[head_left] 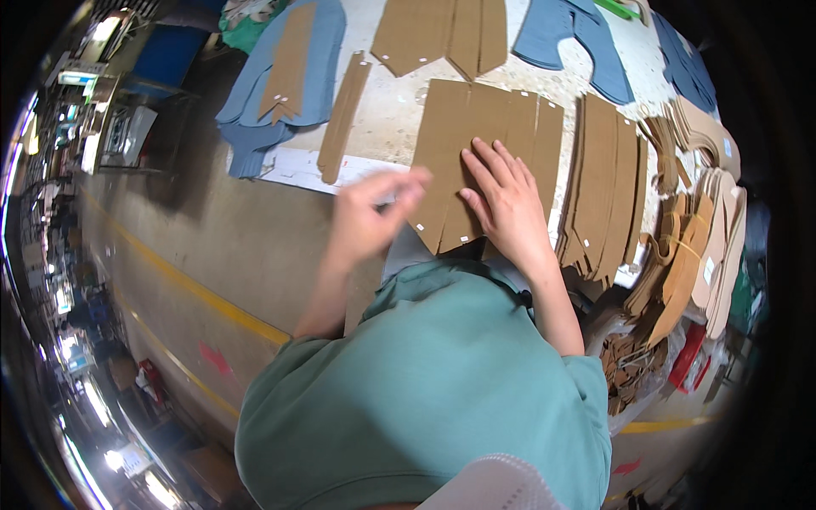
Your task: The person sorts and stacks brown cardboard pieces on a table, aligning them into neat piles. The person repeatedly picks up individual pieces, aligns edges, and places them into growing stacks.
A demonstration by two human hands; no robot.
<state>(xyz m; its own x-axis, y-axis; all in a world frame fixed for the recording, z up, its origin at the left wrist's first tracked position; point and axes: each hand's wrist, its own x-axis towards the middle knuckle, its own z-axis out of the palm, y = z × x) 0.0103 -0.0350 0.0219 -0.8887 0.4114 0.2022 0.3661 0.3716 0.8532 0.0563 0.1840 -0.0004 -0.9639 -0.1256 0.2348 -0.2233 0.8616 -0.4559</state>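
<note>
My right hand (508,200) lies flat, fingers spread, on a stack of brown cut fabric panels (442,127). The panels have pointed lower ends, and small white stickers sit along their edges. My left hand (374,212) is raised just left of the panels, its thumb and fingers pressed together and slightly blurred. A small greyish patch shows between them, too unclear to name. Beyond my left hand, a narrow brown strip stack (344,119) rests at the table's edge. To the right of my right hand are more long brown panels (599,187).
Blue cut pieces (319,68) lie at the far left, others (574,38) at the far right. Curved brown and beige pieces (718,229) overlap on the right. Below them hangs a clear bag of brown scraps (633,365). A yellow line (204,293) crosses the floor at left.
</note>
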